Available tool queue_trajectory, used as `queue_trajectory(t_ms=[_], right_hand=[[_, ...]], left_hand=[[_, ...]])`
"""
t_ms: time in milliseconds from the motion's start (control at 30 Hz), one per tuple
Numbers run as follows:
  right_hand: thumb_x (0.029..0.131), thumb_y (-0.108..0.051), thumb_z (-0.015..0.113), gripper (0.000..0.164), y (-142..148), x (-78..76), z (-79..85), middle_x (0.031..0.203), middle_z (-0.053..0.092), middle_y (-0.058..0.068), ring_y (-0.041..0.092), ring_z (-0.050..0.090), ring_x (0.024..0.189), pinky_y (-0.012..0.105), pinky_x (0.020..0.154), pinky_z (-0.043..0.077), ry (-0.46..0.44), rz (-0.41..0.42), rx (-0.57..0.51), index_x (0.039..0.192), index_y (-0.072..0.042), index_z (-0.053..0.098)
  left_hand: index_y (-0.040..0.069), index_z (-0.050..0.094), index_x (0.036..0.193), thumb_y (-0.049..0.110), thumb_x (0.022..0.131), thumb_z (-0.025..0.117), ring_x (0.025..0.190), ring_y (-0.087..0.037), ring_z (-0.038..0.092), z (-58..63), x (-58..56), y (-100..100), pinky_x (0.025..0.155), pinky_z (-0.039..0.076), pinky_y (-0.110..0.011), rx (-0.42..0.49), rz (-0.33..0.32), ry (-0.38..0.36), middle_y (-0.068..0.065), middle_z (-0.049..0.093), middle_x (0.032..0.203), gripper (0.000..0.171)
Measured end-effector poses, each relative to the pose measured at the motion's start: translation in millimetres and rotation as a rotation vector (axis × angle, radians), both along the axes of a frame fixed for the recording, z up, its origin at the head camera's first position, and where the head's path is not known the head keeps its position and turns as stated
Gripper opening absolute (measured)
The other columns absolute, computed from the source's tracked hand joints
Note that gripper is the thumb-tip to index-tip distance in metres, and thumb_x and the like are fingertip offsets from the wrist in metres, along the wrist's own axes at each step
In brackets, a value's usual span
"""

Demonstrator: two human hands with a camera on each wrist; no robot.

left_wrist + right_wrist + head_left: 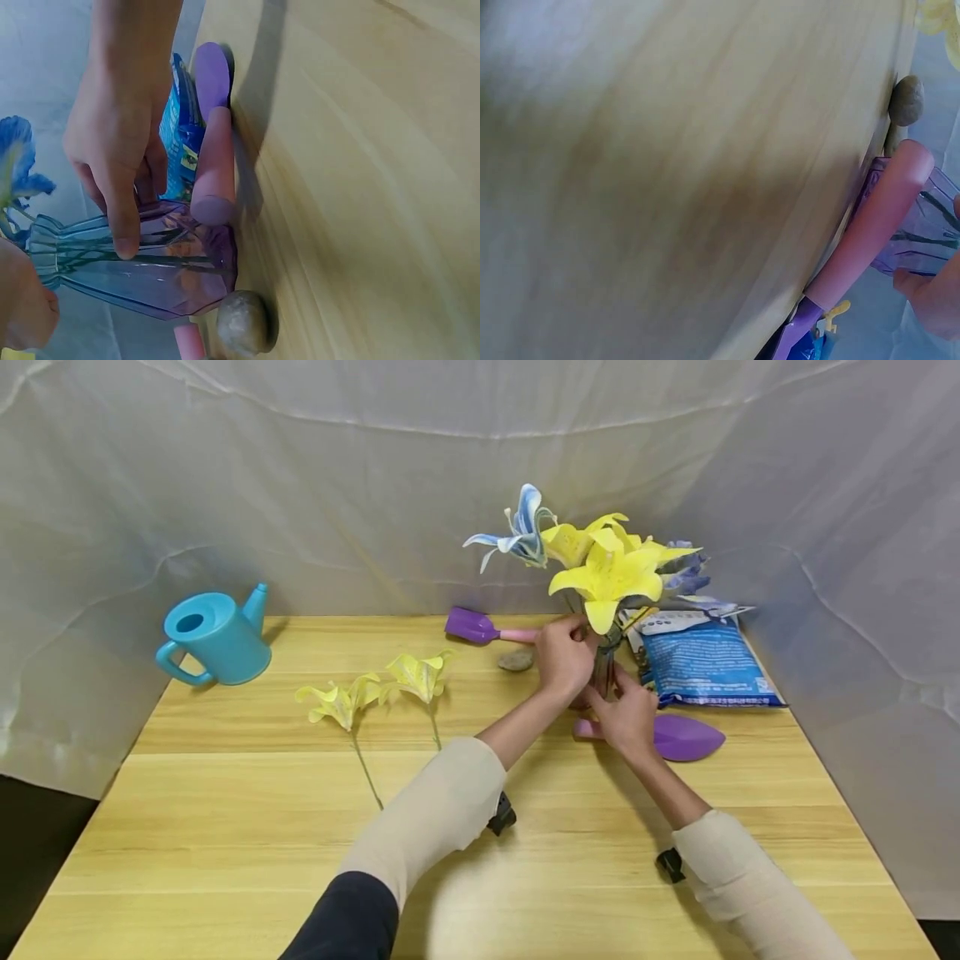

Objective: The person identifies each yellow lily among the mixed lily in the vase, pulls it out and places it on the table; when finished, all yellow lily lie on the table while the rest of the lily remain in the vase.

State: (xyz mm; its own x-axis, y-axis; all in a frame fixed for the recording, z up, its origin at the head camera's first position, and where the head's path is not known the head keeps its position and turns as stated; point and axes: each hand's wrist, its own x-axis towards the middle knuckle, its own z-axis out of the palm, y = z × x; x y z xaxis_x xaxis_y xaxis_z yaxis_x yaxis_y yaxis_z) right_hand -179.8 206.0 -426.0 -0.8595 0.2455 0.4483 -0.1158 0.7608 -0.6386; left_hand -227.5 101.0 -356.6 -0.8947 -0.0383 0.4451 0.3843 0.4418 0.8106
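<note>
A faceted glass vase, tinted blue at the neck and purple toward the base, stands at the back right with green stems inside. My right hand grips its body, thumb across the near side in the left wrist view. At the neck, my left hand has its fingers curled at the stems and seems to pinch a lily stem; its fingertips are partly hidden. Above the vase spread yellow lilies, a pale blue lily and violet-blue blooms. Two more yellow lilies lie left of centre.
A blue watering can stands at the back left. Around the vase lie a purple shovel, a grey stone, a purple trowel with a pink handle, and a blue packet. Grey sheeting rises behind the table.
</note>
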Motion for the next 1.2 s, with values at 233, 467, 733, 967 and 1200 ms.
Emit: queue_trajectory(t_ms=[233,467,733,967,1200], right_hand=[[0.075,-0.021,0.065,0.033,1,-0.4,-1.3,0.06,0.059,0.012,0.021,0.049,0.053,0.034,0.049,0.036,0.073,0.022,0.019,0.104,-0.005,0.064],[0.078,-0.018,0.061,0.036,1,1.0,-1.4,0.066,0.061,0.013,0.024,0.054,0.059,0.034,0.054,0.041,0.037,0.051,-0.008,0.112,-0.006,0.059],[0.08,-0.019,0.061,0.024,1,0.4,0.1,0.055,0.052,0.008,0.024,0.054,0.061,0.034,0.059,0.042,0.026,0.073,-0.011,0.103,-0.009,0.062],[0.076,-0.035,0.068,0.033,1,-0.1,2.2,0.055,0.048,0.007,0.024,0.046,0.051,0.038,0.054,0.039,0.014,0.003,0.023,0.085,-0.005,0.06],[0.074,-0.038,0.069,0.044,-3,0.6,4.3,0.066,0.059,0.011,0.027,0.051,0.06,0.042,0.063,0.042,-0.049,-0.022,0.003,0.103,-0.005,0.062]], left_hand=[[0.006,0.065,0.085,0.01,0.081,0.062,0.071,-0.007,0.056,-1.6,4.6,-2,0.061,0.043,-0.011,0.113,-0.164,0.236,-0.002,0.06,0.081,0.006],[0.005,0.058,0.081,0.01,0.084,0.058,0.071,-0.01,0.06,9.9,9.0,-2,0.066,0.044,-0.01,0.089,-0.242,0.36,-0.005,0.062,0.078,0.006],[-0.005,0.059,0.097,0.0,0.086,0.052,0.08,-0.016,0.061,46.1,22.2,-12,0.075,0.045,-0.011,0.237,-0.31,0.506,-0.014,0.062,0.089,0.014],[-0.011,0.055,0.098,-0.007,0.082,0.055,0.083,-0.023,0.062,88.3,48.1,-52,0.073,0.05,-0.019,0.398,-0.381,0.471,-0.023,0.06,0.092,0.016],[-0.015,0.051,0.091,-0.008,0.082,0.053,0.072,-0.029,0.061,84.1,73.4,-129,0.061,0.054,-0.035,0.533,-0.554,0.272,-0.026,0.057,0.082,0.012]])
